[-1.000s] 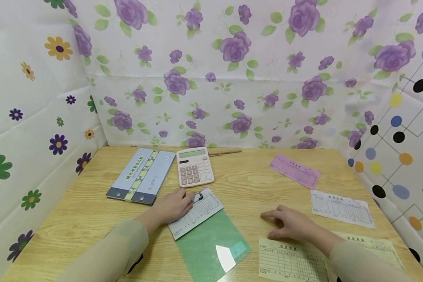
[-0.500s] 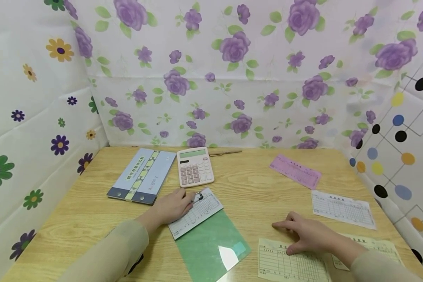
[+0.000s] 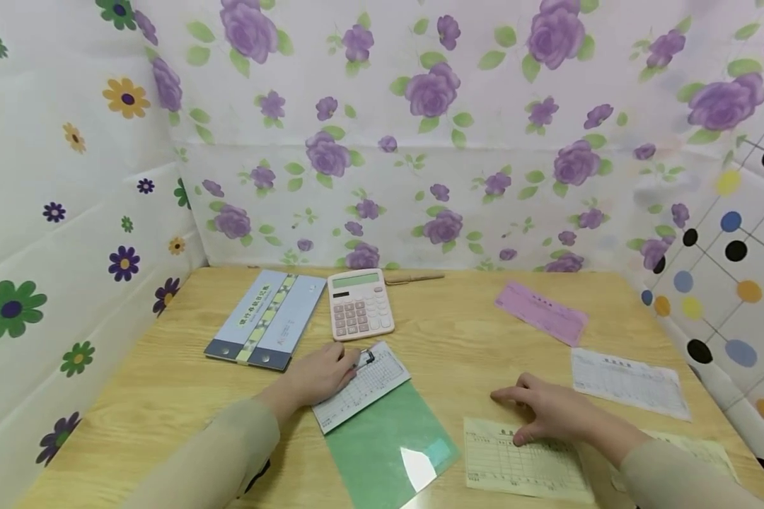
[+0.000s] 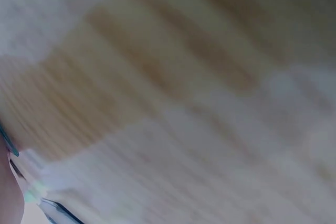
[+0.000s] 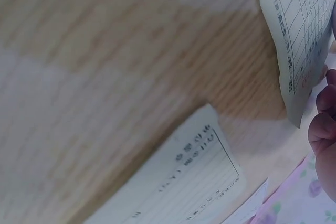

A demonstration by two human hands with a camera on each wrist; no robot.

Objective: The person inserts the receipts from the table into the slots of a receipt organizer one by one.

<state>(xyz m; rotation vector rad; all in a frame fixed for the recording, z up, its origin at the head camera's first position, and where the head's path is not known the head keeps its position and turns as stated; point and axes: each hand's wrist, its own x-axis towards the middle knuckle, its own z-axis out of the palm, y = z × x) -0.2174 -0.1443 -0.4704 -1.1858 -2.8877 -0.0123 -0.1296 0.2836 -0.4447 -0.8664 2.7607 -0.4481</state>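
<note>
My left hand [image 3: 323, 373] rests on a white printed form [image 3: 364, 385], its fingers beside a small black clip [image 3: 368, 358] at the top edge. A green sheet [image 3: 388, 442] lies partly under that form. My right hand [image 3: 550, 410] spreads over a pale yellow form [image 3: 522, 466], thumb at its upper edge and index finger reaching past it to the tabletop. A second yellow form [image 3: 700, 452] is partly hidden by the right forearm. In the right wrist view, fingers [image 5: 324, 129] show at the right edge, near a yellow form [image 5: 299, 35] that is slightly bent.
At the back left lie a blue account book [image 3: 264, 318], a pink calculator [image 3: 361, 304] and a brown pen [image 3: 414, 278]. A pink slip [image 3: 541, 312] and another white form [image 3: 630, 382] are on the right. Patterned cloth walls [image 3: 388, 177] enclose the wooden table [image 3: 446, 329].
My right hand first drew back to the right, over the yellow form. That form has since shifted slightly left and away from me. The left hand stays on the white form; the view turned slightly.
</note>
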